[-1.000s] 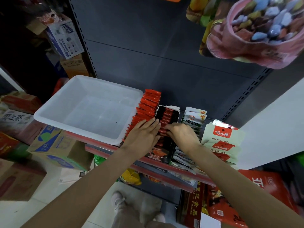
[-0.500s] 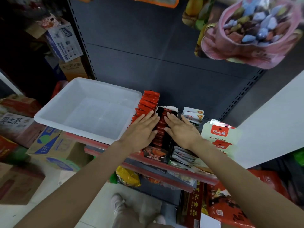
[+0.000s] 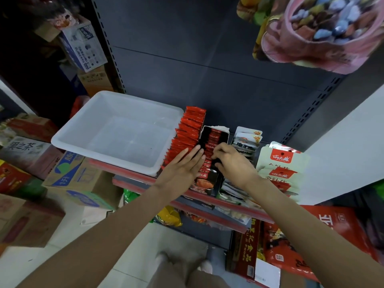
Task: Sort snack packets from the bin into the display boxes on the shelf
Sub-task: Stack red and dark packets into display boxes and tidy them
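Packets (image 3: 211,151) stand in one black display box (image 3: 214,183), row running front-to-back; left hand (image 3: 182,171) flat, right hand (image 3: 232,163) pinching packets.

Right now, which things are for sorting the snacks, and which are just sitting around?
For the job: white bin, red packets, black display box, left hand, right hand.

Just lying about: cardboard boxes, pink candy bag.
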A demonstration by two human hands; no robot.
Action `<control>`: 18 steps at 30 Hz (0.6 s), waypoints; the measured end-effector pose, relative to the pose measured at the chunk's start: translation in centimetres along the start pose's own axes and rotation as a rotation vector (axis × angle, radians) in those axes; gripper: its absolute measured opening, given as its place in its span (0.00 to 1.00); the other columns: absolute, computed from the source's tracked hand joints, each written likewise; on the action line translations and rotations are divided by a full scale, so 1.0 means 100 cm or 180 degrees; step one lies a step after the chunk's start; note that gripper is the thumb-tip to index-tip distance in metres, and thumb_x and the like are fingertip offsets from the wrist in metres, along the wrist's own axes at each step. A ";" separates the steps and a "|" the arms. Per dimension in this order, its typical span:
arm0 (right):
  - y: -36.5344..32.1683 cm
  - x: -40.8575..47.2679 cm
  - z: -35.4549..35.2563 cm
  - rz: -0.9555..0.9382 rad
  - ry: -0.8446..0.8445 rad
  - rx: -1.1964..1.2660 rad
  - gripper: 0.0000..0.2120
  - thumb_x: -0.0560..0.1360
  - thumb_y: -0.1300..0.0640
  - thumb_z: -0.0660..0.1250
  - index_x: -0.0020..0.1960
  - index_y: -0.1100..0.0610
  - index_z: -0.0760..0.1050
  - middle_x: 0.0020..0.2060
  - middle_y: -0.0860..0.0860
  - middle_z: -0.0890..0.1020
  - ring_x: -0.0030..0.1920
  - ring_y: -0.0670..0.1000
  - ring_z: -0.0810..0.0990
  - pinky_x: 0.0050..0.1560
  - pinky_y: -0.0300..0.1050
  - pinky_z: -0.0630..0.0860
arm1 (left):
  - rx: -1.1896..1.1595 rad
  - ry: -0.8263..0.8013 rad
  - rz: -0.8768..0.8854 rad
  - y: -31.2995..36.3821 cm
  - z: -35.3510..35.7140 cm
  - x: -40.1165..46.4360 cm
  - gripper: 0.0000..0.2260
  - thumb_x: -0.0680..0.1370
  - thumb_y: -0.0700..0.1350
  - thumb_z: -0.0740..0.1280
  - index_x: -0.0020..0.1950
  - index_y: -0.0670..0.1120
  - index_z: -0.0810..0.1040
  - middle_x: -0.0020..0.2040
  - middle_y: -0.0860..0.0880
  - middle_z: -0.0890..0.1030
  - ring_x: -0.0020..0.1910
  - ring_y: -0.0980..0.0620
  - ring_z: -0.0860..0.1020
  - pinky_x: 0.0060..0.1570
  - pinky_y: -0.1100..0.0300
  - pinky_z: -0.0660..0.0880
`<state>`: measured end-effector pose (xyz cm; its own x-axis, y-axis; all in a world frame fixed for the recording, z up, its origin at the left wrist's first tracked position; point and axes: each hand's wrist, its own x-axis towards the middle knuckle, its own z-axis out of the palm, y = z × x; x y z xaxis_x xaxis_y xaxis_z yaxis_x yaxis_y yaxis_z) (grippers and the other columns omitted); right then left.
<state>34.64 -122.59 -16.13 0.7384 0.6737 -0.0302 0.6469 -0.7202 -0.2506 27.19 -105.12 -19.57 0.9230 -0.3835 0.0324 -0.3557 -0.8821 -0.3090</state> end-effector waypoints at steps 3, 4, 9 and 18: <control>-0.002 -0.008 -0.002 0.0226 -0.0170 0.0236 0.31 0.77 0.50 0.64 0.75 0.57 0.58 0.75 0.51 0.56 0.75 0.52 0.55 0.74 0.43 0.56 | -0.0370 0.0067 -0.0014 -0.004 -0.011 0.005 0.27 0.81 0.53 0.48 0.76 0.40 0.56 0.77 0.41 0.54 0.77 0.45 0.50 0.74 0.50 0.46; -0.003 -0.010 -0.004 0.0305 -0.0295 0.0202 0.38 0.75 0.47 0.65 0.77 0.58 0.50 0.77 0.52 0.49 0.76 0.52 0.47 0.75 0.43 0.48 | -0.0513 0.0120 0.0015 -0.006 -0.013 0.006 0.29 0.80 0.56 0.51 0.76 0.39 0.56 0.77 0.41 0.55 0.77 0.46 0.51 0.74 0.52 0.47; -0.008 0.005 -0.011 0.0704 -0.0710 -0.0232 0.41 0.77 0.46 0.59 0.76 0.61 0.38 0.76 0.58 0.39 0.76 0.52 0.37 0.75 0.46 0.37 | -0.0578 -0.0353 0.0100 -0.021 -0.017 0.021 0.46 0.75 0.62 0.62 0.76 0.40 0.37 0.77 0.43 0.38 0.76 0.48 0.38 0.72 0.55 0.35; -0.022 0.019 -0.020 0.0728 -0.0685 -0.0318 0.29 0.78 0.57 0.56 0.76 0.60 0.52 0.76 0.58 0.53 0.76 0.55 0.53 0.75 0.45 0.49 | -0.1228 -0.0557 0.0141 -0.027 -0.008 0.022 0.48 0.73 0.64 0.63 0.76 0.42 0.37 0.77 0.44 0.38 0.76 0.50 0.36 0.71 0.58 0.34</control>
<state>35.03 -120.03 -13.71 0.8163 0.5045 -0.2813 0.4923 -0.8624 -0.1179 30.05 -103.75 -17.91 0.9047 -0.4006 -0.1449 -0.3940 -0.9162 0.0728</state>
